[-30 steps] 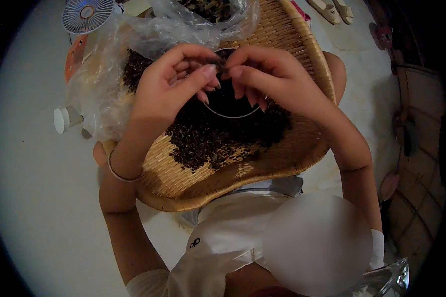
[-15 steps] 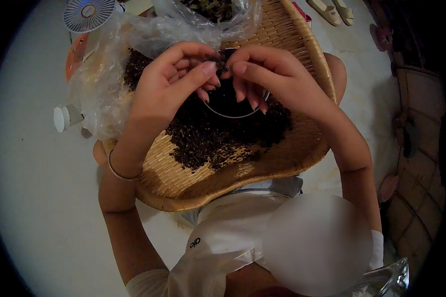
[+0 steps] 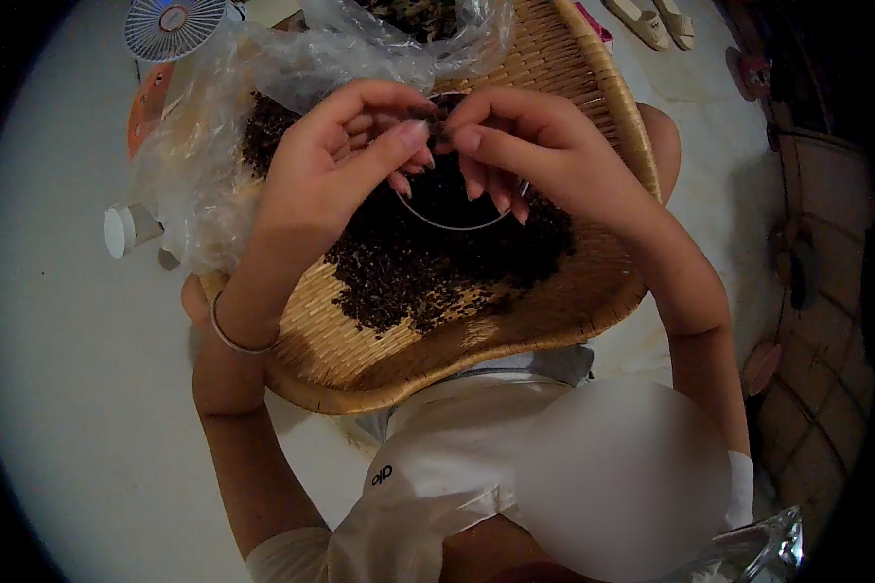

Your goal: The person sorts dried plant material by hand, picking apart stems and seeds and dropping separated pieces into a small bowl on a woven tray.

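Observation:
My left hand [image 3: 345,151] and my right hand [image 3: 535,141] meet above a round container [image 3: 454,228] with a thin pale rim. Between both sets of thumbs and forefingers is a small dark, dry-looking clump [image 3: 436,123]; its exact kind cannot be made out. The other fingers of each hand curl loosely below it. Dark crumbly bits [image 3: 389,282] lie around the container on a woven basket tray [image 3: 554,325], which rests across the lap. The container's inside looks dark, and the hands hide its far side.
A clear plastic bag [image 3: 199,175] spreads over the tray's left side, and another dark leafy heap [image 3: 413,15] shows at the top. On the floor are a small fan [image 3: 173,29], a white-lidded jar [image 3: 122,231] and a pair of slippers [image 3: 642,24].
The fingertips have shifted slightly around the dark clump, which shows more plainly between them now. The tray, the container and the arms are almost where they were.

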The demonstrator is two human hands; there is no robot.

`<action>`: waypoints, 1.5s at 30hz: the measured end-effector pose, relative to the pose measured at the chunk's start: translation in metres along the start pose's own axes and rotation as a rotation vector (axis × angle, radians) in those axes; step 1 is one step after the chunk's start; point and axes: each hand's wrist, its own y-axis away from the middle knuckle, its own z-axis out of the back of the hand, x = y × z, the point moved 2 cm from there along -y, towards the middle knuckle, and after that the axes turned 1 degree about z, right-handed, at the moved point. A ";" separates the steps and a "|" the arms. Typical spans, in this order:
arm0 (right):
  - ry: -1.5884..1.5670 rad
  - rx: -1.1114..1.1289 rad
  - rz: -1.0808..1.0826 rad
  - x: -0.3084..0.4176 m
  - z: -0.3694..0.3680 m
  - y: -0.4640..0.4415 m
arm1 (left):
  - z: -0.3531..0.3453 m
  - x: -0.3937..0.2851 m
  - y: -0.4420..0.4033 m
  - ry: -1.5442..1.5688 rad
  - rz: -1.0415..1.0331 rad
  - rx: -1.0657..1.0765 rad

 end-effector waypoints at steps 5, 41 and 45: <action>-0.044 0.014 -0.030 -0.001 0.000 -0.001 | 0.000 0.000 0.000 0.011 -0.002 0.003; -0.087 0.004 0.072 -0.009 0.001 -0.004 | -0.005 0.007 0.000 0.178 0.084 0.038; -0.098 0.012 0.074 -0.006 0.000 -0.004 | -0.005 0.009 -0.001 0.179 0.075 0.036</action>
